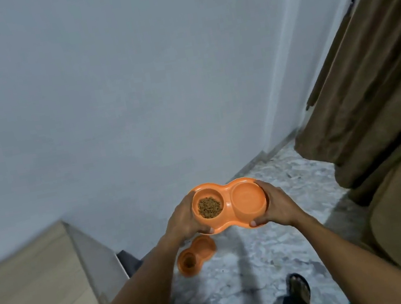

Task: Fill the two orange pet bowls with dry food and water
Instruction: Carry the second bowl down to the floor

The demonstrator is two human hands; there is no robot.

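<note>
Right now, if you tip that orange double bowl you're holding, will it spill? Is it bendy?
Probably stiff: the double bowl shows no sag though held only at its ends by the left hand and right hand. The dry food lies loose, so tilting would likely spill it.

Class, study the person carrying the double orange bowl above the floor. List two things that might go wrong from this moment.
1. The held bowl is gripped only at its ends by the left hand and right hand; a tilt may spill the dry food.
2. The second bowl lies on the floor near the foot; a step forward might kick it.
</note>
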